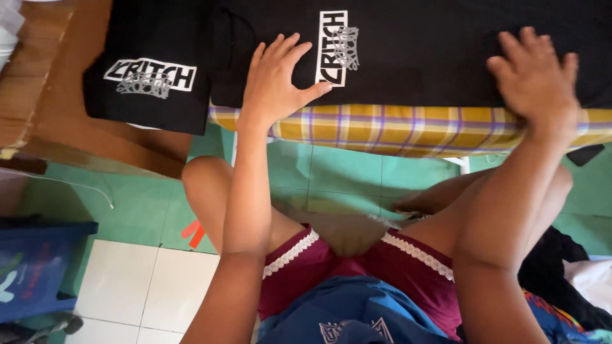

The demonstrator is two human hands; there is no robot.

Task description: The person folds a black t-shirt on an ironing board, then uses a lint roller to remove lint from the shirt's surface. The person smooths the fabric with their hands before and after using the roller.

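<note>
Hands lay flat, fingers spread, on a black shirt (433,57) covering a plaid pad (408,130): left hand (275,79) beside its white print (336,48), right hand (535,79), slightly blurred, toward the shirt's far end. Neither seemed to pinch cloth.

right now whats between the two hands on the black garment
In the head view, between the left hand and right hand lies only the flat black garment, with its white printed patch just beside the left hand's fingers.

White rectangular printed label (334,47) on black garment, upright, just beside left thumb. Second white slanted label (150,77) on black folded garment at left. Blue printed bag (32,267) lower left on floor.
</note>
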